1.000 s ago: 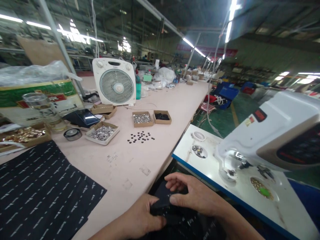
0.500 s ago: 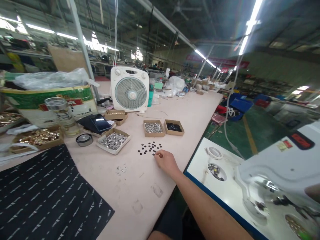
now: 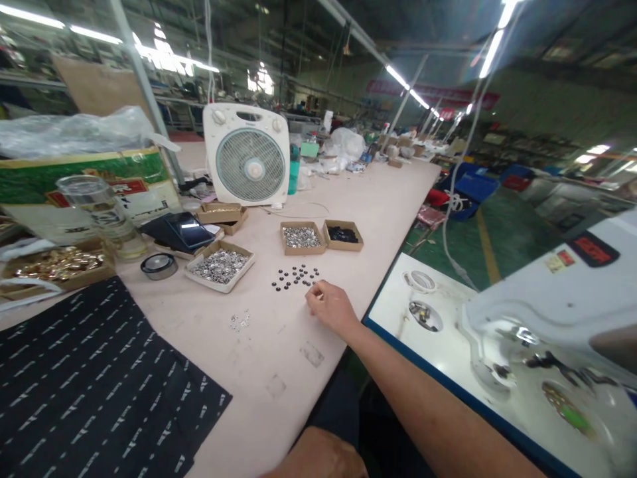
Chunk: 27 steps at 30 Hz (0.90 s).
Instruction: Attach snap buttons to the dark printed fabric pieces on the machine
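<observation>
My right hand (image 3: 329,305) is at the table's right side, thumb and fingertips pinched together beside a loose group of small black snap caps (image 3: 293,278). What sits between its fingertips, if anything, is too small to make out. At the bottom edge the back of my left hand (image 3: 321,457) shows near my lap, its fingers hidden. A few small silver snap parts (image 3: 240,321) lie scattered on the table nearer to me. Behind the caps stand a small cardboard box of silver snap parts (image 3: 301,238) and another of black pieces (image 3: 343,235).
Black printed fabric (image 3: 99,385) covers the table's near left. Further back are a tray of silver parts (image 3: 220,267), a tape roll (image 3: 158,265), a phone (image 3: 186,229), a glass jar (image 3: 107,219) and a box fan (image 3: 247,156). A white machine (image 3: 552,285) stands on the right.
My right hand has drawn slightly away from the black caps, its fingers still pinched. More of my left hand shows at the bottom. The view has tilted down a little.
</observation>
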### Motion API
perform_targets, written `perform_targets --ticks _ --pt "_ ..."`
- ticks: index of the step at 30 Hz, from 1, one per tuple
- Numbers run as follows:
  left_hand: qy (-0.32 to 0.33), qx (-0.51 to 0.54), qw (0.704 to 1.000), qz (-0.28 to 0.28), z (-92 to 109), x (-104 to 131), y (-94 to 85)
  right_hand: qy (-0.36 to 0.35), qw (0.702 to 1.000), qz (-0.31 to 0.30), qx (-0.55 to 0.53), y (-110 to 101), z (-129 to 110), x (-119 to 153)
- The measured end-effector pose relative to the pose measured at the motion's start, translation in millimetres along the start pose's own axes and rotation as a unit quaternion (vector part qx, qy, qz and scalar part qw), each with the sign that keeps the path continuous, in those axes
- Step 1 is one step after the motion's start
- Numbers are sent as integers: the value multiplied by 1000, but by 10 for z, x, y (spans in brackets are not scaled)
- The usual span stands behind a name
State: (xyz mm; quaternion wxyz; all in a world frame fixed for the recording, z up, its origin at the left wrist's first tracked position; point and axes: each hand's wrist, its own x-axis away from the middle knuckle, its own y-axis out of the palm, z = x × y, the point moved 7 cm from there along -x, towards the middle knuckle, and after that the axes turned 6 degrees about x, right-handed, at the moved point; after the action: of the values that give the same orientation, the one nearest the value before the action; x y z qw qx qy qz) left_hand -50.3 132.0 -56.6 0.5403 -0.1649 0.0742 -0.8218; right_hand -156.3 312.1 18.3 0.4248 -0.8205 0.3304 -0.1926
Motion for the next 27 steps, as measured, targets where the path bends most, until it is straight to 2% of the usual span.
perform_targets --ticks 3,6,9,12,15,19,27 --pt "1 -102 995 12 80 104 34 31 993 -43 -106 -96 186 642" --pt "64 -180 981 35 274 296 15 103 954 -76 -270 -78 454 1465" --pt "143 -232 961 47 437 440 53 164 923 -63 -343 -9 680 2216" --pt "206 -285 935 50 576 513 166 204 909 -33 -362 51 818 2738" --pt "261 -310 913 53 749 552 280 220 896 -8 -385 48 851 3038" --pt "310 -314 894 77 953 605 374 204 893 28 -399 -71 818 3240" --pt "297 -297 903 92 1075 701 451 139 919 52 -365 -199 797 3438"
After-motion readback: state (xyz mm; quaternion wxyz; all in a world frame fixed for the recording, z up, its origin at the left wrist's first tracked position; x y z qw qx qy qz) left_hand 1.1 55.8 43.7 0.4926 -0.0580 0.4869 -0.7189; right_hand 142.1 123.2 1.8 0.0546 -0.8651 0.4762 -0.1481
